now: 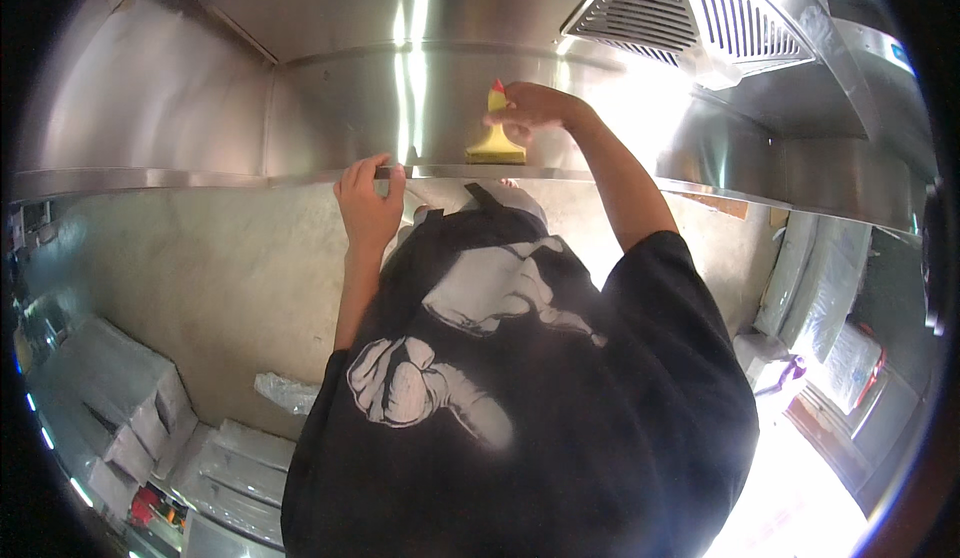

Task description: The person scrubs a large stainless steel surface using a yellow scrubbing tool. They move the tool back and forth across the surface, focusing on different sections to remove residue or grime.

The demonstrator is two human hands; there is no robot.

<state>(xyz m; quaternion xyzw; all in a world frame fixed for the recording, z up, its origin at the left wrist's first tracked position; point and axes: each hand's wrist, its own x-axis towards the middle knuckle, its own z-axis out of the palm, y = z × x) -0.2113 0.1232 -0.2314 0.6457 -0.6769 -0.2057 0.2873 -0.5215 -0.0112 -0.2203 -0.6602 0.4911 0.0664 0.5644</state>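
Observation:
My right hand (535, 108) is closed around the handle of a yellow scraper (493, 142) with a red tip. The tool's wide, flared end points down, just above the front lip of a stainless-steel surface. To its left, my left hand (371, 203) curls its fingers over that metal lip (300, 178). Beyond both hands spreads the shiny steel surface (340, 103), streaked with bright reflections. Part of my right hand's grip is hidden behind its own fingers.
A slotted metal vent (690, 18) sits at the far right. Below the lip is the pale floor (240, 278). Plastic-wrapped long pieces (815, 278) stand at right; grey boxy items (120, 398) and a crumpled clear wrap (286, 393) lie at lower left.

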